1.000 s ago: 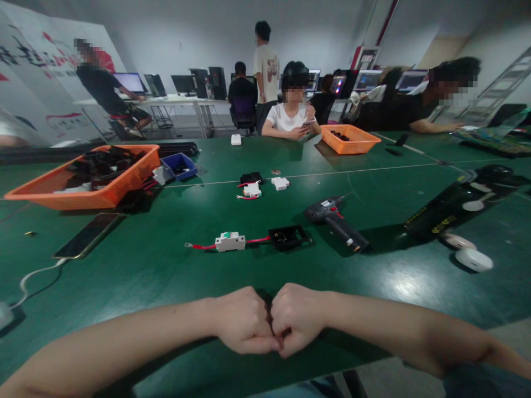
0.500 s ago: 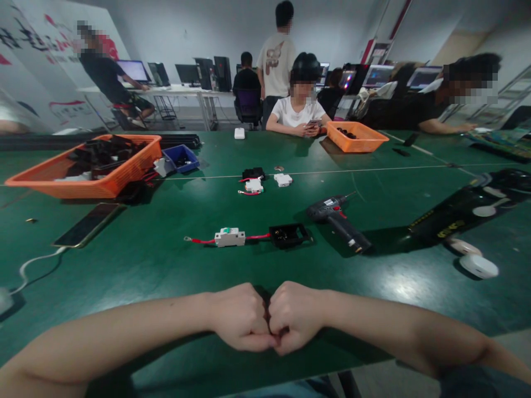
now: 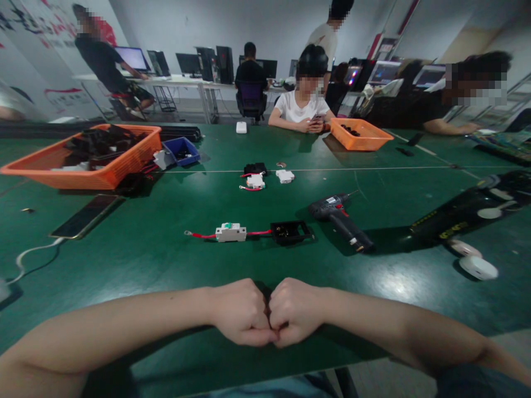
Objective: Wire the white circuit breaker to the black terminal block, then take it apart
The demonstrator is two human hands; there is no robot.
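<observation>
Stillness marks the near side of the desk (image 3: 166, 260), where the left hand (image 3: 238, 312) and the right hand (image 3: 296, 312) are curled into fists, knuckles facing and thumbs meeting. Neither visibly grips anything; whether something small is tucked inside cannot be told. Both have kept this pose through the last second. What has changed is around them: the view has shifted slightly, and a standing person (image 3: 326, 36) at the back has moved rightward, now partly behind a seated person in white (image 3: 302, 110). For the work, that seems to mean no progress and no disturbance.

Ahead of the fists, touched by neither, lies a white breaker (image 3: 231, 234) with a green lever, a red wire (image 3: 258, 232) running right to an open black housing (image 3: 286, 239) and a ring-ended red lead (image 3: 203, 236) on its left. A power driver (image 3: 340, 218) lies right of the housing, bit pointing away from the hands. Farther off, a second breaker (image 3: 255, 181) lies close against a black part (image 3: 255, 168).
</observation>
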